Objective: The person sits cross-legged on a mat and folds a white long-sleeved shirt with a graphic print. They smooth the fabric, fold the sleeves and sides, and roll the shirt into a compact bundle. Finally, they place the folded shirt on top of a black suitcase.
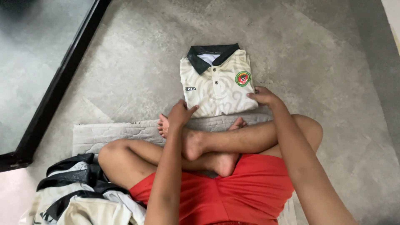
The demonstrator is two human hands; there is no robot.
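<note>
On the grey floor (316, 62), a folded cream polo shirt (218, 89) lies just ahead of a seated person's crossed legs (216, 146).

Both hands rest at the shirt's near edge: the left hand (180, 113) touches the lower left corner with loosely curled fingers, and the right hand (263, 96) lies flat and open on the lower right corner, gripping nothing. The shirt's long axis runs away from the person, dark collar (213, 56) at the far end. A pale mat (100, 135) lies under the legs, with a heap of dark-and-cream clothes (79, 191) at lower left.
</note>
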